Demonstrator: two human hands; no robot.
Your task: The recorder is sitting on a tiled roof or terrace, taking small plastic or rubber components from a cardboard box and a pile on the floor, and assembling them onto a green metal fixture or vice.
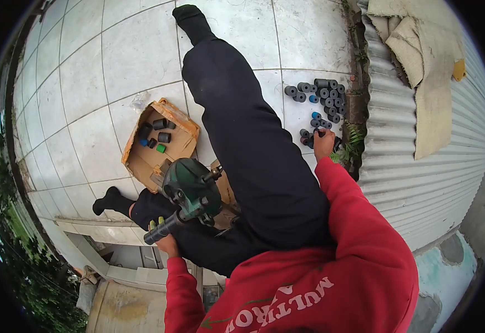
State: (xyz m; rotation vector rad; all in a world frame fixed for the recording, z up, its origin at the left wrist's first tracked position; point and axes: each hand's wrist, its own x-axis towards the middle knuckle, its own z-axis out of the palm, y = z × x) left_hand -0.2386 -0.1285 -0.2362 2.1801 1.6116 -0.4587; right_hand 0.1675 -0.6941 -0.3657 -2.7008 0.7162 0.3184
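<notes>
Down at the left, my left hand [167,243] is wrapped round a dark grey, pipe-like handle [163,229]; yellow-green shows at its fingertips. The handle joins a green machine [190,186] between my legs, which has a metal spindle-like part on its right. Out to the right, my right hand [324,143] reaches the near end of a group of short dark grey cylinders with holes [329,94]. Its fingers are closed on a small dark cylinder [319,132], partly hidden by them. A few blue-ended pieces [313,99] lie in the group.
An open cardboard box [190,129] beyond the machine holds several dark cylinders [164,137] and a green piece [161,148]. My outstretched leg [237,105] lies between box and group. Corrugated sheeting [392,144] with torn fabric [434,100] borders the tiled floor [81,111] at right.
</notes>
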